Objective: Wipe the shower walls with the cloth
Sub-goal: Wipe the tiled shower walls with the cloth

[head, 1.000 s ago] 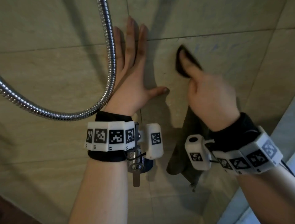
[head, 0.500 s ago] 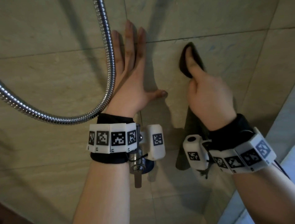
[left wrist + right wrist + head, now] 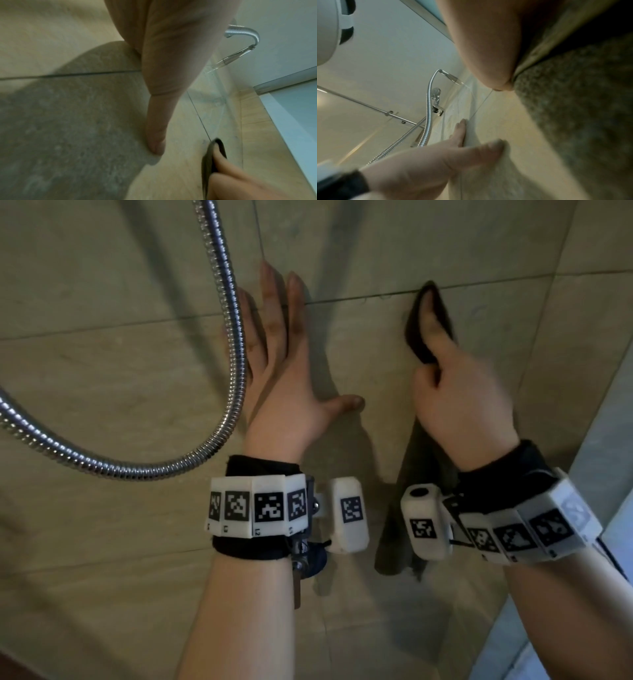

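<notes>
**Cloth pressed to the tiled wall**

The right hand grips the dark cloth against the wall, just beneath a grout line. The left hand lies flat, fingers straight, beside the hose. No readable writing shows; the wristbands carry only black-and-white marker squares.

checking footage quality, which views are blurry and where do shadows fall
Head view: right hand and its wrist markers slightly motion-blurred, hand shadows on the tiled wall. Left wrist view: soft, a broad shadow across tiles. Right wrist view: cloth fills frame, out of focus.
</notes>
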The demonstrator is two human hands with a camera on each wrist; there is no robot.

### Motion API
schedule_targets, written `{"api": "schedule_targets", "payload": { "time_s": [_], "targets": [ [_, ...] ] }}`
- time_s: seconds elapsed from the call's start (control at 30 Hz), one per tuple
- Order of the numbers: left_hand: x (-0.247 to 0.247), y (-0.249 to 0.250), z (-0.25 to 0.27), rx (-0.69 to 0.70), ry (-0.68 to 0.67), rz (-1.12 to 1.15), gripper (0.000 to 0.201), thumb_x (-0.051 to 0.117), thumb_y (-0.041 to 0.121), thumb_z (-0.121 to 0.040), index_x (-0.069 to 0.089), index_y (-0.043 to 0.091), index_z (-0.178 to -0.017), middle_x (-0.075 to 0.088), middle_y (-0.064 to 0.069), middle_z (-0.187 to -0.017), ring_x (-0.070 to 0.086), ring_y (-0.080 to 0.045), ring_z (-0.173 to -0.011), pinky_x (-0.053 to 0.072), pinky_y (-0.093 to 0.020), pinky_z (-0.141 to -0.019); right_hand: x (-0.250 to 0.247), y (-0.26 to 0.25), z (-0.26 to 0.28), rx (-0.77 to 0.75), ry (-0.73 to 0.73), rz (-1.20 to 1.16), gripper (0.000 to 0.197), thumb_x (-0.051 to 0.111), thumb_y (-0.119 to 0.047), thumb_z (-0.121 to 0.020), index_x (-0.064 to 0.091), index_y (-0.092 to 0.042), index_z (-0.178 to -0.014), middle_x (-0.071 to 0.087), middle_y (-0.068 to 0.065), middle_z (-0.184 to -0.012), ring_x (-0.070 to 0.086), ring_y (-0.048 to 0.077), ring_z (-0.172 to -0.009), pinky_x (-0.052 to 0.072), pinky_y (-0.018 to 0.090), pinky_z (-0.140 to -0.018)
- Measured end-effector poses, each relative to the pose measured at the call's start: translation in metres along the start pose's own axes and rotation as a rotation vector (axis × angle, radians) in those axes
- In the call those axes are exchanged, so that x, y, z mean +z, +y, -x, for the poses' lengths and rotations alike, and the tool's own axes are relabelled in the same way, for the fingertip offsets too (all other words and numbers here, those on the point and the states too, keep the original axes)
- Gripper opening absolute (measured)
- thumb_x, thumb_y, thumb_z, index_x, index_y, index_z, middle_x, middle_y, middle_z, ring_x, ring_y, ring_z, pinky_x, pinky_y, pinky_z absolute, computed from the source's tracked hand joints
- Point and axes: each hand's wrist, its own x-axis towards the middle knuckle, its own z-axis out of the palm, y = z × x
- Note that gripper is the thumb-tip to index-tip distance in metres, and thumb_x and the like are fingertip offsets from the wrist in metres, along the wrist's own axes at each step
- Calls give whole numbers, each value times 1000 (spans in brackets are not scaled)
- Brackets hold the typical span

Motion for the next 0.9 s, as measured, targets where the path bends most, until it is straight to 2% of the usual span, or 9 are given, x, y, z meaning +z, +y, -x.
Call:
{"api": "schedule_targets", "payload": {
  "time_s": [0.1,0.2,0.23,0.33,0.43,0.53,0.63,0.77,0.9],
  "targets": [
    [2,1,-1,-10,-6,27,140,76,68,-60,-17,17,-152,-27,-10,-157,-26,-34,-142,-36,-26,-97,10,-2,14,35,-9,31,72,38,-19,-97,-6,-39,-151,57,11,-78,57,32,-66,53,49,-65],
    [1,2,-1,-9,5,15,140,76,67,-60,-16,15,-152,-24,-13,-158,-24,-36,-143,-27,-38,-104,15,-14,9,-57,-71,42,70,39,-22,-97,-2,-44,-150,60,10,-88,58,31,-73,52,47,-68],
    [1,3,0,-10,3,15,139,75,67,-61,-15,15,-152,-24,-13,-158,-24,-36,-143,-26,-39,-104,14,-16,6,-84,-81,31,69,38,-22,-97,0,-46,-149,59,9,-91,59,30,-76,53,47,-69],
    [1,3,0,-18,-10,32,140,76,65,-61,-18,16,-152,-27,-11,-157,-26,-34,-142,-31,-34,-100,7,-9,1,-68,-45,34,67,37,-23,-98,2,-51,-148,56,7,-89,57,28,-74,52,45,-67],
    [2,4,-1,-37,-27,40,141,77,65,-61,-21,18,-151,-30,-9,-156,-28,-36,-141,-27,-38,-104,4,-3,8,4,-23,52,70,38,-21,-98,-3,-44,-150,52,6,-82,55,28,-69,52,42,-63],
    [3,5,-2,-42,-32,49,141,77,64,-62,-22,17,-150,-31,-11,-155,-29,-38,-141,-24,-43,-106,13,-13,12,-71,-67,49,69,40,-22,-98,0,-41,-151,62,12,-94,59,29,-75,53,46,-68],
    [4,5,-2,-58,-50,93,141,79,61,-63,-23,18,-150,-33,-10,-154,-32,-36,-140,-27,-43,-105,11,-11,7,-107,-63,74,67,39,-24,-98,3,-47,-149,64,14,-102,59,30,-78,53,44,-69],
    [4,6,-1,-59,-44,135,140,81,57,-64,-23,19,-150,-34,-9,-154,-34,-35,-139,-32,-36,-100,2,2,8,-8,-14,67,69,37,-23,-99,-5,-44,-150,63,15,-98,57,28,-71,52,41,-65],
    [3,17,-3,-71,-39,138,141,81,55,-65,-24,10,-149,-34,-16,-153,-33,-39,-139,-28,-43,-102,13,-7,14,-128,-118,68,66,37,-23,-99,1,-43,-150,64,15,-103,59,29,-77,51,40,-66]
  ]
}}
